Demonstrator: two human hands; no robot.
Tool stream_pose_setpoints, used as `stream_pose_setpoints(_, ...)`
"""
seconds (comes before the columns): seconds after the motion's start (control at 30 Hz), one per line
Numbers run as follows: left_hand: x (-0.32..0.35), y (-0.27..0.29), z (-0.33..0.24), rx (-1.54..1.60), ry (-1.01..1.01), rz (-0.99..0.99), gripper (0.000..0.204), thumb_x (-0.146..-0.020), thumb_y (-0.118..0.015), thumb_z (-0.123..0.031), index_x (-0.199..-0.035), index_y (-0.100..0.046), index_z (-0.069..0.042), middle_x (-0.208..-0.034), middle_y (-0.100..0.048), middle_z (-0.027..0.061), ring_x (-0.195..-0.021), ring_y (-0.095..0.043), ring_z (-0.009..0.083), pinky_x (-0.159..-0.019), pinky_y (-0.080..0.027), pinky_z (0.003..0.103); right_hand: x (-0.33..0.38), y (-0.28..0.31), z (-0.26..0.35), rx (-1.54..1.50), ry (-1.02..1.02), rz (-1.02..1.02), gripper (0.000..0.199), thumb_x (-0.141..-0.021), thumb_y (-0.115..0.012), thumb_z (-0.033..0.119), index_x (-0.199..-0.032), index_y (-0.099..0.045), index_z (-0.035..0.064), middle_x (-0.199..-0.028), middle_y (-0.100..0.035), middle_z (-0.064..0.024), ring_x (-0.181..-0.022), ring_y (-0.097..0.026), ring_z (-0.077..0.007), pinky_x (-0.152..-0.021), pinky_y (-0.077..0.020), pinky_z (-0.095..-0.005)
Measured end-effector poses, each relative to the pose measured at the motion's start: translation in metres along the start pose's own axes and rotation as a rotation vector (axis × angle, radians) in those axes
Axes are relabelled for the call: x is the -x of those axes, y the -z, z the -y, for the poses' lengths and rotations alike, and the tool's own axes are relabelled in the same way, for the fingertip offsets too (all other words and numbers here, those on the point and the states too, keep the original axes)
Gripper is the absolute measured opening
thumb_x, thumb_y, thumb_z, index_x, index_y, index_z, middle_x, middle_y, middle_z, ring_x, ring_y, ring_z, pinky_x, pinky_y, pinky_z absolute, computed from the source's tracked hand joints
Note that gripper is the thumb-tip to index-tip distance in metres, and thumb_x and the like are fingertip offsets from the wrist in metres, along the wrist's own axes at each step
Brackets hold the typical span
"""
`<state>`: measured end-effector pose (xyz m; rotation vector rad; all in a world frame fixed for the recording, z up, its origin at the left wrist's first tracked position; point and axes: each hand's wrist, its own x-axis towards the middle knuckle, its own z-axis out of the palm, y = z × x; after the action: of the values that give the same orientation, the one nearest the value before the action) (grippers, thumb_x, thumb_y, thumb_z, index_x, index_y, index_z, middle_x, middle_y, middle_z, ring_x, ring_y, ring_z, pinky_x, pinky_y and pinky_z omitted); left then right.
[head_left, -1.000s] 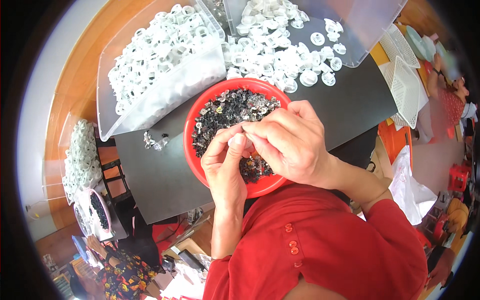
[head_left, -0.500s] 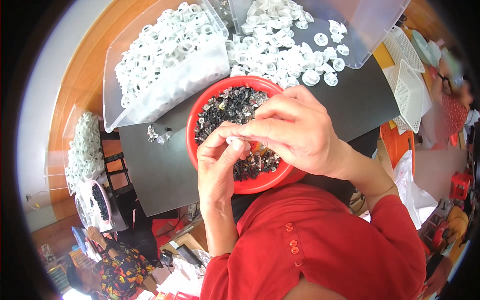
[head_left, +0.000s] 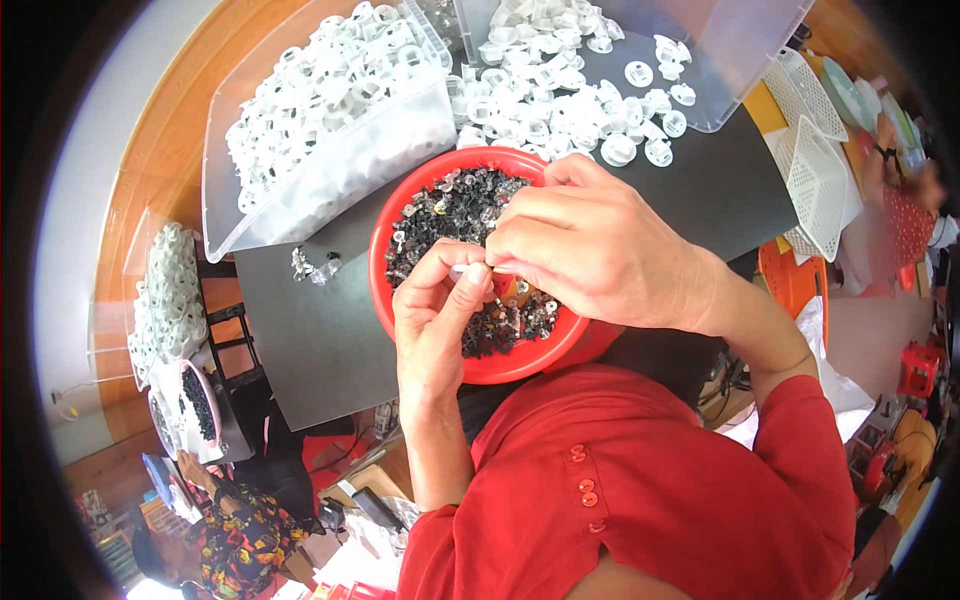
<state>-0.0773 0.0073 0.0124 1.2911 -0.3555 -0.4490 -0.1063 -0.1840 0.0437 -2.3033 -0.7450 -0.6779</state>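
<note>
Pinching small white piece [head_left: 461,268] in left hand [head_left: 430,328], with right hand [head_left: 602,250] close by, can't tell if gripping. Maybe partway; can't tell done from undone in white pile [head_left: 535,128].

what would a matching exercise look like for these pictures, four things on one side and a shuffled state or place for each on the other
Column one
1. red bowl
2. clear bin at upper left
3. left hand
4. perforated baskets

Column two
A. pinching a small white piece
B. beside the right end of the black table
C. holding many small black parts
D. heaped with white plastic parts

Pairs: 1-C, 2-D, 3-A, 4-B
</note>
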Motion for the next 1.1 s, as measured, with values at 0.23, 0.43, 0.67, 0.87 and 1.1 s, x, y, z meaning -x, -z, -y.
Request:
stream_pose_setpoints(0.23,0.001,-0.003,0.005,0.245,0.096,-0.030,0.023,-0.096,-0.058,-0.014,-0.112,-0.063,0.001,-0.096,-0.063,0.0043,-0.079,-0.057,0.0083,-0.074,-0.047,0.024,-0.001,-0.003,0.003,0.005,-0.030,-0.014,0.011,-0.078,-0.067,0.007,-0.085,-0.058,0.0062,-0.080,-0.056,-0.0062,-0.074,-0.057,-0.0237,-0.069,-0.0450,-0.0349)
stream_pose_setpoints(0.43,0.003,-0.010,0.006,0.333,0.171,-0.074,0.040,-0.095,-0.056,-0.007,-0.134,-0.050,0.001,-0.117,-0.064,0.0112,-0.099,-0.063,0.0156,-0.088,-0.054,0.030,0.010,-0.017,0.008,-0.091,-0.213,-0.118,0.012,-0.080,-0.066,0.007,-0.084,-0.055,0.0048,-0.080,-0.055,-0.0086,-0.070,-0.058,-0.0264,-0.064,-0.0489,-0.0376)
stream_pose_setpoints(0.67,0.005,-0.003,0.016,0.422,0.121,-0.066,0.043,-0.090,-0.064,-0.007,-0.131,-0.053,0.001,-0.119,-0.063,0.0118,-0.102,-0.063,0.0186,-0.086,-0.055,0.032,0.007,-0.015,0.013,-0.151,-0.251,-0.145,0.014,-0.079,-0.067,0.007,-0.083,-0.055,0.0036,-0.077,-0.055,-0.0091,-0.067,-0.058,-0.0271,-0.061,-0.0494,-0.0374)
stream_pose_setpoints(0.87,0.006,0.000,0.021,0.508,0.094,-0.047,0.043,-0.081,-0.074,-0.007,-0.122,-0.061,-0.005,-0.117,-0.064,0.0098,-0.104,-0.062,0.0195,-0.089,-0.053,0.034,0.007,-0.015,0.020,-0.454,-0.481,-0.101,0.012,-0.079,-0.067,0.005,-0.083,-0.056,0.0017,-0.079,-0.059,-0.0098,-0.070,-0.062,-0.0229,-0.062,-0.0503,-0.0344)
stream_pose_setpoints(1.1,0.004,-0.010,0.026,0.457,0.071,-0.138,0.035,-0.078,-0.076,-0.003,-0.111,-0.064,-0.007,-0.118,-0.064,0.0079,-0.107,-0.060,0.0185,-0.094,-0.050,0.035,0.012,-0.018,0.014,-0.627,-0.539,-0.136,0.010,-0.081,-0.067,0.005,-0.084,-0.060,-0.0013,-0.076,-0.063,-0.0100,-0.065,-0.063,-0.0182,-0.060,-0.0505,-0.0317)
